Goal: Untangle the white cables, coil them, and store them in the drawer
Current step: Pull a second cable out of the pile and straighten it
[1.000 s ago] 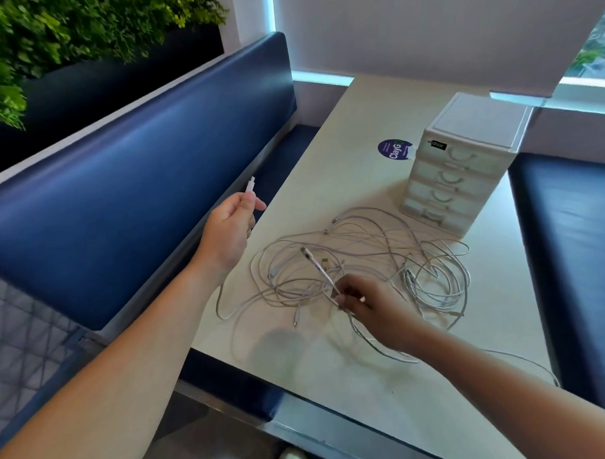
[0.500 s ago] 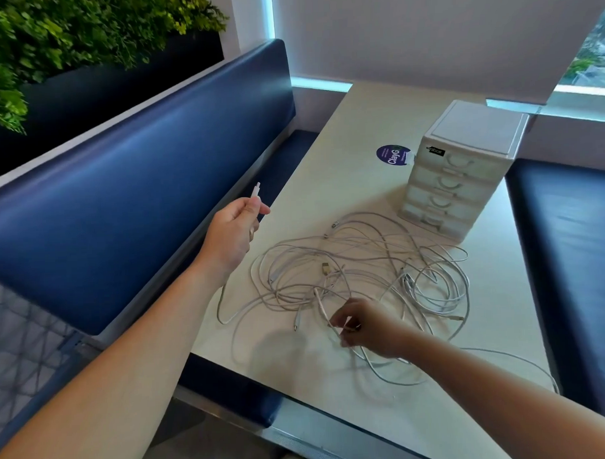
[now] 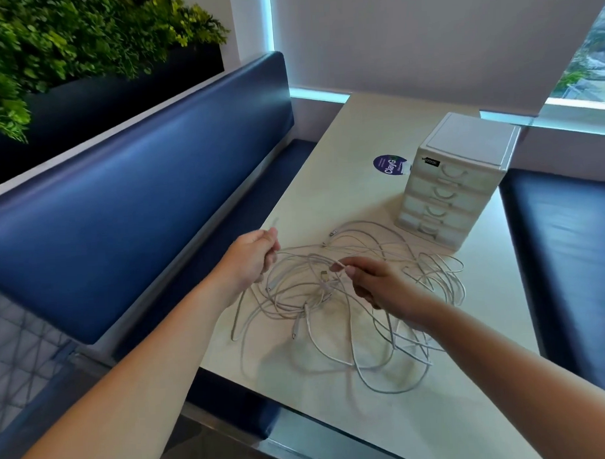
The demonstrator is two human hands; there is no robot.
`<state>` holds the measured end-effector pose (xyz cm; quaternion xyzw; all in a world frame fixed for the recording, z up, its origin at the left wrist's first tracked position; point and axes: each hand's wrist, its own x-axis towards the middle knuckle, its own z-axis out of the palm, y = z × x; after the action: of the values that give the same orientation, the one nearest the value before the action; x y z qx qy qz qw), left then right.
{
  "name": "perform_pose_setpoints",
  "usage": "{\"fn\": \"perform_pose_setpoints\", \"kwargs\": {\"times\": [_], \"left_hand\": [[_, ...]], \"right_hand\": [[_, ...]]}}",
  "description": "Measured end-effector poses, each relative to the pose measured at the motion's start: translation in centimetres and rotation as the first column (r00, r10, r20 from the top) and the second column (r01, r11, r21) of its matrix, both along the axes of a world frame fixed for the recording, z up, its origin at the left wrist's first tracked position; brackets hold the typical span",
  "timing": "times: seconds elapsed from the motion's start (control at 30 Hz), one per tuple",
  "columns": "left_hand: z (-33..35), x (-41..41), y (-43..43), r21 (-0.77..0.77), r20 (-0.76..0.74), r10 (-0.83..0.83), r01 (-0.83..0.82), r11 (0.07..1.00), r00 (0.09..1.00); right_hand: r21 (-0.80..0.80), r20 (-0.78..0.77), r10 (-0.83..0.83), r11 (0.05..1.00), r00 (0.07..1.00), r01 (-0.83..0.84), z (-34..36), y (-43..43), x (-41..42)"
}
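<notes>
A tangle of white cables (image 3: 358,296) lies spread over the pale table (image 3: 344,200). My left hand (image 3: 252,257) grips one cable near its plug end, which sticks up blurred above the fist at the table's left edge. My right hand (image 3: 375,285) pinches a cable between thumb and forefinger above the middle of the tangle. A strand runs roughly level between the two hands. A small white drawer unit (image 3: 457,179) with several shut drawers stands behind the cables at the right.
A round purple sticker (image 3: 389,164) is on the table left of the drawer unit. Blue padded benches (image 3: 139,200) flank the table on the left and right. A planter with green foliage (image 3: 64,42) sits behind the left bench.
My right hand has risen from the near side of the tangle to its middle, pinching a cable. My left hand has come in closer to the tangle, still holding its cable end.
</notes>
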<state>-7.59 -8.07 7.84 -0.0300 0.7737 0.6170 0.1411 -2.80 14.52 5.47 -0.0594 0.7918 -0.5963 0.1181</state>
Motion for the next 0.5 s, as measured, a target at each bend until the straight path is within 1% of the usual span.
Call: {"fn": "perform_pose_setpoints", "kwargs": {"times": [0.03, 0.07, 0.1, 0.17, 0.23, 0.3, 0.37, 0.5], "left_hand": [[0.0, 0.3, 0.5, -0.005, 0.044, -0.030, 0.030, 1.000, 0.999], [0.1, 0.6, 1.1, 0.016, 0.096, -0.053, 0.051, 0.999, 0.994], [0.4, 0.9, 1.7, 0.071, 0.145, -0.067, 0.057, 0.996, 0.987], [1.1, 1.2, 3.0, 0.269, 0.228, -0.067, 0.004, 0.963, 0.971], [1.8, 1.2, 3.7, 0.472, 0.277, -0.048, -0.092, 0.877, 0.960], [2.4, 1.1, 4.1, 0.607, 0.293, -0.039, -0.154, 0.780, 0.955], [2.9, 0.9, 4.3, 0.662, 0.286, -0.009, -0.192, 0.725, 0.958], [3.2, 0.7, 4.7, 0.647, 0.241, 0.077, -0.220, 0.730, 0.967]], "right_hand": [[-0.070, -0.014, 0.019, 0.997, 1.000, -0.020, 1.0, -0.1, 0.0], [-0.102, -0.036, 0.044, 0.994, 0.998, -0.048, 1.6, -0.3, 0.0], [-0.096, -0.067, 0.070, 0.992, 0.995, -0.077, 2.3, -0.4, 0.1], [0.005, -0.128, 0.124, 0.992, 0.984, -0.125, 2.5, -0.5, 0.1], [0.114, -0.135, 0.148, 0.984, 0.980, -0.133, 1.9, -0.4, 0.0], [0.170, -0.097, 0.152, 0.976, 0.984, -0.134, 1.1, -0.1, 0.2], [0.188, -0.039, 0.145, 0.973, 0.989, -0.135, 0.4, 0.1, 0.5], [0.119, 0.095, 0.123, 0.984, 0.988, -0.134, -0.3, 0.3, 1.0]]}}
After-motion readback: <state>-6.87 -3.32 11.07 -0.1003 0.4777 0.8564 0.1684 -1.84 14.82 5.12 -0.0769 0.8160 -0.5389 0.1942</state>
